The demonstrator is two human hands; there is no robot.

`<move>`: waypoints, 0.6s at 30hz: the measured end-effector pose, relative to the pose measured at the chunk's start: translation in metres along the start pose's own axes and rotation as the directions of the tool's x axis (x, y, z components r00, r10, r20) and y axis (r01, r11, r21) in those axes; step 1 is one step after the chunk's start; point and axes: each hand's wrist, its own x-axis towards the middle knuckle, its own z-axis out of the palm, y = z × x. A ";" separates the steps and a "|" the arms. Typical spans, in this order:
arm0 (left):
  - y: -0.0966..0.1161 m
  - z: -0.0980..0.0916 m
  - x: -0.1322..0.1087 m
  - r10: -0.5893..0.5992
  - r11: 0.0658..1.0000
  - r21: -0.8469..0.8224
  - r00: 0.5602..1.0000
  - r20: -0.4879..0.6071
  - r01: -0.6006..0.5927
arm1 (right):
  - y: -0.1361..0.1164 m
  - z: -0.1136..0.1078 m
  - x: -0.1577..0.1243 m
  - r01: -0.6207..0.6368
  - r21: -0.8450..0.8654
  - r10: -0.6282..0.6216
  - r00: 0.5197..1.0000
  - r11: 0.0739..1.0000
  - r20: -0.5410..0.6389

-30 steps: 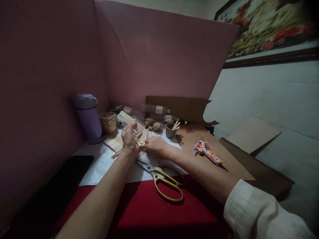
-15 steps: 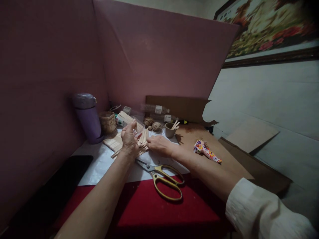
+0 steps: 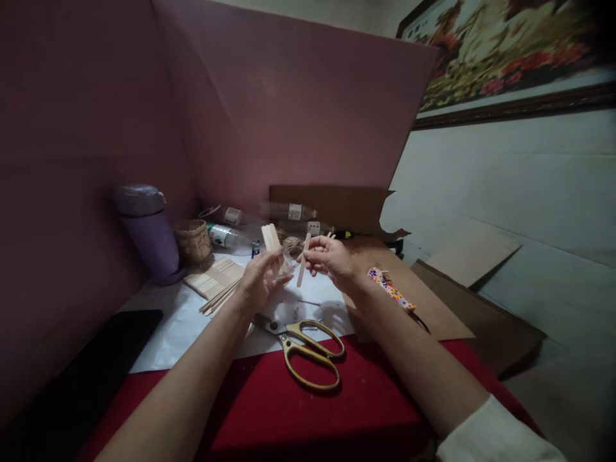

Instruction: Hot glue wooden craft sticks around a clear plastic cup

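Several pale wooden sticks (image 3: 272, 239) are standing nearly upright in the left hand (image 3: 260, 280), whose fingers are clasping them along with a clear plastic piece (image 3: 287, 265). Just to the right, the right hand (image 3: 332, 260) is pinching a single wooden stick (image 3: 303, 262) between thumb and fingers, holding it apart from the bunch. On the near side, gold-handled scissors (image 3: 285, 337) are lying partly on a white sheet (image 3: 168, 343) and partly on the red-covered counter (image 3: 269, 414), blades pointing toward the left hand. Left of that hand, a bundle of sticks (image 3: 214, 276) is lying flat, with loose sticks (image 3: 220, 301) resting just beside it. Farther left, a woven basket (image 3: 193, 244) is standing next to a purple bottle (image 3: 150, 244). Clear plastic bottles (image 3: 226, 237) are lying along the far side. To the right, a flower-patterned glue gun (image 3: 393, 292) is resting on brown cardboard (image 3: 440, 326).
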 end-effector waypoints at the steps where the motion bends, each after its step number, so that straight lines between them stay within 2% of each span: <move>1: -0.003 0.001 -0.001 -0.023 1.000 0.015 0.998 0.055 0.023 | 0.004 0.000 -0.003 0.001 0.037 -0.001 1.000 0.999 0.000; 4: -0.010 0.004 -0.005 -0.065 0.996 0.076 0.987 0.148 0.055 | 0.014 0.001 -0.009 0.007 0.074 -0.004 0.999 0.997 -0.035; 12: -0.014 0.000 -0.005 -0.100 0.989 0.123 0.977 0.190 0.077 | 0.022 -0.006 -0.016 0.042 0.173 -0.012 0.985 0.984 -0.170; 18: -0.018 -0.001 -0.005 -0.145 0.977 0.191 0.957 0.252 0.097 | 0.024 -0.006 -0.015 0.039 0.184 -0.011 0.988 0.982 -0.153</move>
